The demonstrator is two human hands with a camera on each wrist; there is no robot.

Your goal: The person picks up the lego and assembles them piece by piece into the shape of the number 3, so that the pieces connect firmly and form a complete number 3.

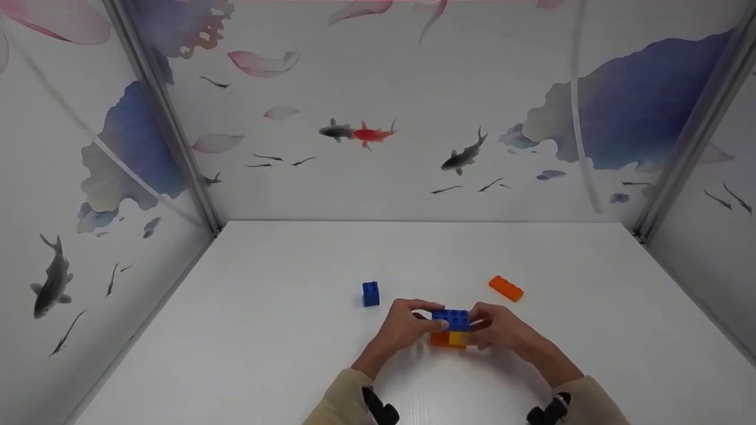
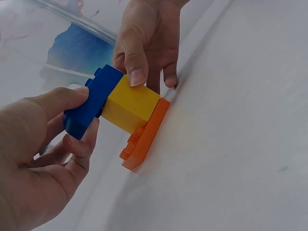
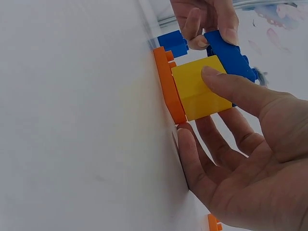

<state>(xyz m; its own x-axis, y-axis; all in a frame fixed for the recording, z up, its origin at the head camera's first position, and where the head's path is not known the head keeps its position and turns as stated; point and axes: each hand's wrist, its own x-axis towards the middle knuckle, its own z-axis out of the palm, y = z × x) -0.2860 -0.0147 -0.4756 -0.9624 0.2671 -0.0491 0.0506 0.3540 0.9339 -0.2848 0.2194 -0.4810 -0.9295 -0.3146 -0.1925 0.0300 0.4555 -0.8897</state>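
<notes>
Hands [image 1: 407, 323] [image 1: 501, 326] pinch a blue brick [image 2: 98, 97] (left) and a yellow brick [image 3: 197, 84] (right).

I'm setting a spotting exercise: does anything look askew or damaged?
Nothing looks damaged. One lopsided spot: the yellow block covers just one end of the lower orange brick; the upper blue brick overhangs the bare studs.

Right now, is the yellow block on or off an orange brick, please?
On: wrist views show the yellow block seated atop one orange brick.
</notes>
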